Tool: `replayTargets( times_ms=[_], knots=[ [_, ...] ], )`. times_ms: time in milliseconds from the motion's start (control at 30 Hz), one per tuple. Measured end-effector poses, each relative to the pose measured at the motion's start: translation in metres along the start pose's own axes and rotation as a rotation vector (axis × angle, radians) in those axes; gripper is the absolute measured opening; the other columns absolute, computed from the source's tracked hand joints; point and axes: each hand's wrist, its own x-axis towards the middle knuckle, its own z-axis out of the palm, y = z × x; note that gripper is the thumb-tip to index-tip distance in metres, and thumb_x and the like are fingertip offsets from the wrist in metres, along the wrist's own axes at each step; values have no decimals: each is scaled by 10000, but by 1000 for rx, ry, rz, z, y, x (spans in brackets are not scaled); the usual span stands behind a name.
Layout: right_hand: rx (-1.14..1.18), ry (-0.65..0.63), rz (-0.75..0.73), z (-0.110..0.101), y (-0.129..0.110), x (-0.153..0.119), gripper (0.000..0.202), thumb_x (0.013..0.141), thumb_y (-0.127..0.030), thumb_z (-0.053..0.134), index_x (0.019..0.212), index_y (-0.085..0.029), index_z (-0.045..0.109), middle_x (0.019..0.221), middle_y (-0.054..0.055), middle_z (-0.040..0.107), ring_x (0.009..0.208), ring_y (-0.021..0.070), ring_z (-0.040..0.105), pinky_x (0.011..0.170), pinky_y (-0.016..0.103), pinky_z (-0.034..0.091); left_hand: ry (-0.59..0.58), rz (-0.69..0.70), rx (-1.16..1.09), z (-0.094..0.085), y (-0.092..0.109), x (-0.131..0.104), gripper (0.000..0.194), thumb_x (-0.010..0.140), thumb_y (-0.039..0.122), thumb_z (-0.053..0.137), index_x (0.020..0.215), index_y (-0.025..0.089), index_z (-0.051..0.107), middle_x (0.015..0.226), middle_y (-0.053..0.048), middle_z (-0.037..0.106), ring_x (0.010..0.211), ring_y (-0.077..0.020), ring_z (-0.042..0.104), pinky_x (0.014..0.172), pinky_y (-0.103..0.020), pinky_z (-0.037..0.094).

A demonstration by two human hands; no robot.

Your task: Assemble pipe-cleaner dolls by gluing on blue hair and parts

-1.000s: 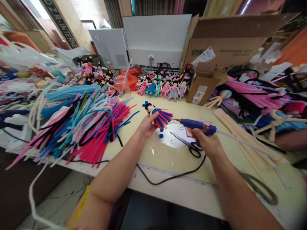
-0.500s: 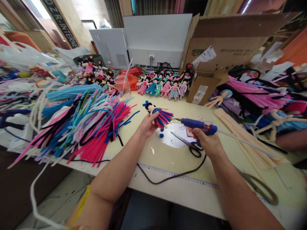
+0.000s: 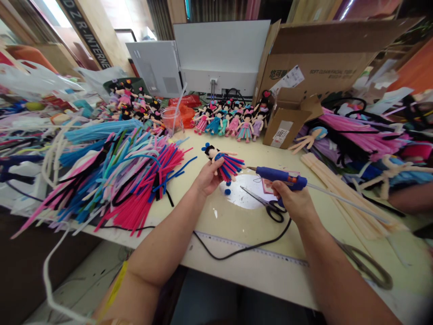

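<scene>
My left hand (image 3: 209,177) is closed on a small doll (image 3: 230,165) with black hair, a blue bow and a skirt of pink and blue strips. The doll lies tilted, its legs toward the right. In my right hand (image 3: 291,198) is a blue glue gun (image 3: 280,176), its nozzle pointing left at the doll's leg end; whether they touch is too small to tell. Black-handled scissors (image 3: 274,210) lie on the table beneath the glue gun. Two dark blue pom-poms (image 3: 228,192) show just below the doll.
Colourful pipe cleaners (image 3: 135,176) are heaped at the left. Finished dolls (image 3: 233,123) stand at the back, beside a small cardboard box (image 3: 286,124). Beige strips (image 3: 348,198) and large scissors (image 3: 368,266) lie at the right. A black cable (image 3: 237,252) crosses the front of the table (image 3: 209,266).
</scene>
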Motion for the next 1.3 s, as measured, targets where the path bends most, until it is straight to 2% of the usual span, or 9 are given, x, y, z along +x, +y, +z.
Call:
replayTargets(
  times_ms=[167, 300, 533, 767, 900, 1133, 1300],
  knots=[
    [13, 16, 17, 1, -1, 0, 322, 660, -481, 640, 564, -177, 593, 490, -3, 546, 456, 127, 491, 453, 267, 393, 23, -2, 8, 0, 0, 0, 399, 857, 336, 557, 1182, 105, 585, 894, -140, 708, 730, -218, 683, 663, -328, 534],
    [6, 23, 22, 1, -1, 0, 322, 654, -477, 645, 550, -179, 581, 474, -9, 531, 447, 123, 478, 448, 265, 381, -5, 9, -2, -1, -1, 1, 399, 864, 337, 551, 1191, 110, 586, 956, -146, 706, 748, -215, 686, 682, -326, 530],
    [-25, 22, 15, 0, 3, 1, 335, 663, -486, 643, 552, -176, 582, 471, -15, 524, 451, 119, 475, 452, 259, 369, 25, 2, -35, -1, -1, 1, 380, 871, 307, 539, 1185, 97, 582, 902, -141, 708, 838, -240, 683, 714, -336, 532],
    [-46, -1, 13, 1, 11, 3, 363, 676, -511, 639, 545, -178, 582, 488, -5, 538, 476, 125, 486, 461, 257, 357, 40, -3, -39, -1, -1, 2, 376, 868, 311, 545, 1173, 95, 589, 956, -149, 703, 754, -210, 685, 682, -323, 533],
    [-15, 4, 17, 3, 8, 2, 329, 665, -484, 644, 559, -178, 591, 490, -8, 542, 466, 120, 478, 459, 256, 360, 26, 0, -49, -3, -3, 3, 378, 864, 311, 557, 1175, 100, 593, 1004, -153, 697, 823, -222, 686, 743, -341, 535],
    [-7, -9, 7, 2, -2, -1, 339, 644, -495, 636, 532, -180, 578, 477, -6, 534, 447, 114, 461, 458, 262, 365, 31, -8, -10, 0, -1, 1, 397, 867, 330, 548, 1192, 105, 585, 1004, -154, 698, 726, -201, 684, 672, -317, 532],
    [-39, -2, 12, 1, 0, -1, 350, 653, -509, 629, 548, -177, 593, 486, 2, 544, 460, 123, 473, 465, 267, 366, 19, 1, 2, -1, -1, 1, 408, 857, 342, 562, 1189, 107, 591, 1003, -153, 701, 734, -206, 686, 675, -315, 533]
  ],
)
